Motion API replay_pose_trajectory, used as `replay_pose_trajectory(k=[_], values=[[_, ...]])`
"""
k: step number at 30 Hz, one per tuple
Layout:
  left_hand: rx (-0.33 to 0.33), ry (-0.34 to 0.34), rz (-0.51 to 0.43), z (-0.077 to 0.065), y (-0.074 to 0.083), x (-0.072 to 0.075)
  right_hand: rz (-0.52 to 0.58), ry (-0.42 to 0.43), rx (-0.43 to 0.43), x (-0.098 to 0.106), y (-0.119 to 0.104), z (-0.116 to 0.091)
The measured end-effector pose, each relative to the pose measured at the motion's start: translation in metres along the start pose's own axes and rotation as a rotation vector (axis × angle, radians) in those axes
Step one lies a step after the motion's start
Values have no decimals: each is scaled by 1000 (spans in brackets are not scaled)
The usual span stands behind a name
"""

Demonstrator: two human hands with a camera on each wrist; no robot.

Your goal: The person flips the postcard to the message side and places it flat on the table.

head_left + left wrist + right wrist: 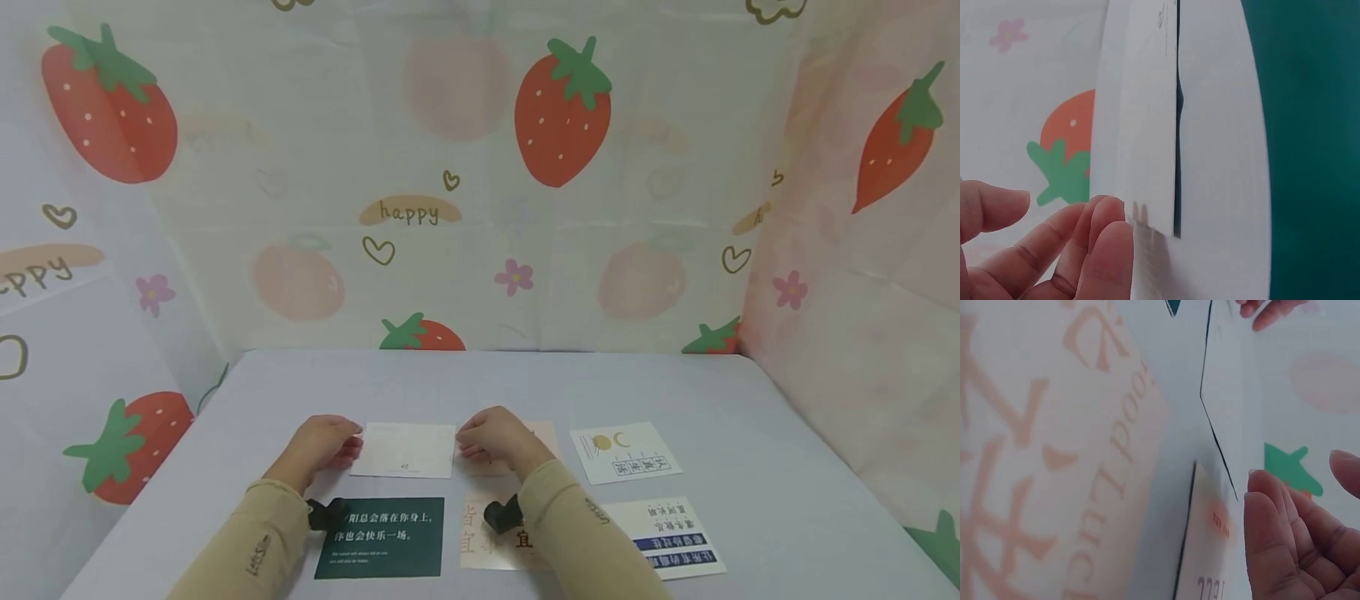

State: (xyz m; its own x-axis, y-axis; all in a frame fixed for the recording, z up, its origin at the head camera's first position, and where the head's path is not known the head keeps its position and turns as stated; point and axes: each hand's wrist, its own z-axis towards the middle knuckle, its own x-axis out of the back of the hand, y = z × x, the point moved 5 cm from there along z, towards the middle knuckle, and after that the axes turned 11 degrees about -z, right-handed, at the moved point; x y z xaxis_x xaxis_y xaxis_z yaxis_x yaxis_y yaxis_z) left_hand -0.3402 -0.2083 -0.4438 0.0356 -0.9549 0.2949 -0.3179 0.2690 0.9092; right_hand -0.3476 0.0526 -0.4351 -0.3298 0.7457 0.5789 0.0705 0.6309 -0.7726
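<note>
A blank-looking white card [408, 450] with a small mark near its lower edge lies flat in the back row. My left hand [322, 446] is at its left edge; in the left wrist view the fingertips [1110, 250] meet the card's end while the thumb stands apart. On the other side, my right hand [498, 437] is by the card's right edge, fingers loosely bent and thumb separate in the right wrist view. A pale pink card [544, 437] is partly hidden under the right hand. Neither hand grips anything.
In the front row lie a dark green card [390, 546], a cream card with orange characters [480, 542] and a blue-striped card [682, 542], partly covered by the right sleeve. A sun-and-moon card [626, 454] lies back right. Strawberry-print cloth [465, 150] surrounds the white table [300, 379].
</note>
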Motion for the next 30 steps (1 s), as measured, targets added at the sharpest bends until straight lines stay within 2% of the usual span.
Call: replay_pose_trajectory(k=[13, 20, 30], values=[[-28, -29, 1, 0, 9, -16, -27, 26, -20, 26, 12, -5], [-54, -51, -14, 0, 15, -29, 4, 31, 7, 42, 19, -8], [-74, -76, -51, -1, 24, -48, 7, 82, -27, 66, 35, -14]])
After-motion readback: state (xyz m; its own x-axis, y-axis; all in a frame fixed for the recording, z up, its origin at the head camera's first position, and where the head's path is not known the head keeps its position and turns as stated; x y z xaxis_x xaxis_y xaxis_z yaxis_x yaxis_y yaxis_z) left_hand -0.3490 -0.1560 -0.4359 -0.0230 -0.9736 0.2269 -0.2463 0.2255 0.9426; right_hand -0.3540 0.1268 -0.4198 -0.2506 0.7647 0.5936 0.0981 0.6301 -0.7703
